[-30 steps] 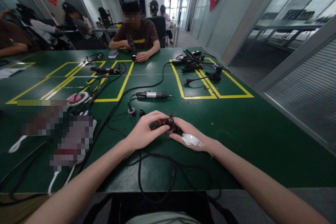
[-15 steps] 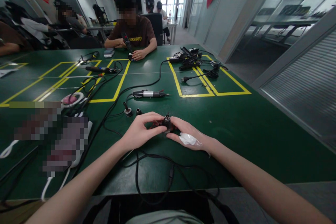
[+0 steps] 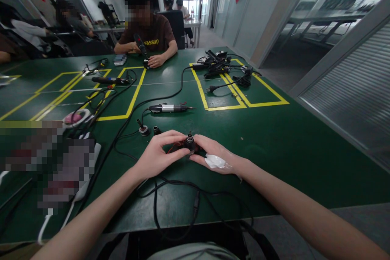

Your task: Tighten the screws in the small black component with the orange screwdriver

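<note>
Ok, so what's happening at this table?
The camera wearer's left hand and right hand hold a small dark cylindrical part between them, its metal-collared end up. Beyond them, a corded electric screwdriver lies on the green table, with nobody touching it. Across the table, a co-worker holds a tilted dark handheld tool.

Your single head cam: close above near edge of green table (image 3: 289, 146), facing forward and down across it.
</note>
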`<state>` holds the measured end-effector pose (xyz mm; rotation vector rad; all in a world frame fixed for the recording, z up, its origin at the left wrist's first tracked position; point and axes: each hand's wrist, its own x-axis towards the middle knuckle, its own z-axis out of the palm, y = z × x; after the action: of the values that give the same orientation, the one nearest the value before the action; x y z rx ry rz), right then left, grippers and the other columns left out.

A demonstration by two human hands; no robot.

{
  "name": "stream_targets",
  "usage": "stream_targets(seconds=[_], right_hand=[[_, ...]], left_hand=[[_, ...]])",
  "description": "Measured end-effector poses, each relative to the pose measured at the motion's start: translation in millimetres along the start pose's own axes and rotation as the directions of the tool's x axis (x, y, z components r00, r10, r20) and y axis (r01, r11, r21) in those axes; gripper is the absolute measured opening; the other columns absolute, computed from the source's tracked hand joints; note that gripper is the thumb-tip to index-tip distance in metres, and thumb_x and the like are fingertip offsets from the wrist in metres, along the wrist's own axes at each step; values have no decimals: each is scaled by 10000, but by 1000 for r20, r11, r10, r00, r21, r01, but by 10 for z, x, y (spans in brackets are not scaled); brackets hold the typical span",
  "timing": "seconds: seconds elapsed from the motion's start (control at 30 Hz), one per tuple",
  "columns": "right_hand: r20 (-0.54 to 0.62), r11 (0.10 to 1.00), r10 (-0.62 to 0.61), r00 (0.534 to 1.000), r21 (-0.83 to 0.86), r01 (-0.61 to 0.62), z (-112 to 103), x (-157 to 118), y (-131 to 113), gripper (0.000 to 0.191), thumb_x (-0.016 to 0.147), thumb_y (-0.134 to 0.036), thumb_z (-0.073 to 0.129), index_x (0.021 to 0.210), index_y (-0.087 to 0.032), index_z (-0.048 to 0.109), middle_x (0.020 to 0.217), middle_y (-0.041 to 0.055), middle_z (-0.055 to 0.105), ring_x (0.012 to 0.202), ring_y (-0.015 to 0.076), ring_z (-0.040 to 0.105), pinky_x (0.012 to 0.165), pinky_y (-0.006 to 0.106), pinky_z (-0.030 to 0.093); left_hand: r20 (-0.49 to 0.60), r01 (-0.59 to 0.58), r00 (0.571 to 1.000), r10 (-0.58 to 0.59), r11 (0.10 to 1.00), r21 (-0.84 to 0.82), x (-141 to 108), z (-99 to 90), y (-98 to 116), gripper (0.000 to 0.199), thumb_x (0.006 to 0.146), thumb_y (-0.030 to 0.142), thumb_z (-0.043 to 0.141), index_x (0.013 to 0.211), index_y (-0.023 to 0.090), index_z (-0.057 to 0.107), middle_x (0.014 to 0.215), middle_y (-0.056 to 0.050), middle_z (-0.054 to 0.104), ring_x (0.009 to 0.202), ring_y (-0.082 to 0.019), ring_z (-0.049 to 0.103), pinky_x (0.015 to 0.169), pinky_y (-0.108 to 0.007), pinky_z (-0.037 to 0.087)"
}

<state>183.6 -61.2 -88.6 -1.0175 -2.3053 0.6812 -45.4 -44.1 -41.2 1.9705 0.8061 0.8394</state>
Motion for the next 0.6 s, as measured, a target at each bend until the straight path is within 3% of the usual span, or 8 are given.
stream_targets(seconds=[0.23,0.4,0.6], right_hand=[[10,998,20,1000,-58,-19,1,8,-81,153,975,-265,677,1068,-192,580,1006,85,670,887,245,620,808,386,525],[10,998,16,1000,-69,-16,8,-2,-104,172,978,-271,679,1099,-184,592,1031,98,685,915,255,633,819,392,524],[12,998,12,1000,-65,-11,25,-13,-90,185,975,-262,685,1109,-182,586,1052,106,691,930,261,642,831,407,525]], left_hand=[[54,113,993,-108,986,-119,15,-51,-34,180,862,278,778,994,174,842,1088,-92,782,942,-166,717,876,-263,590],[11,96,995,-95,988,-124,-16,-60,-59,169,854,267,786,997,202,849,1057,-75,807,945,-168,740,917,-268,607],[-43,79,995,-85,990,-114,-67,-48,-80,229,826,227,799,1050,195,837,1008,-73,813,908,-163,754,855,-238,614]])
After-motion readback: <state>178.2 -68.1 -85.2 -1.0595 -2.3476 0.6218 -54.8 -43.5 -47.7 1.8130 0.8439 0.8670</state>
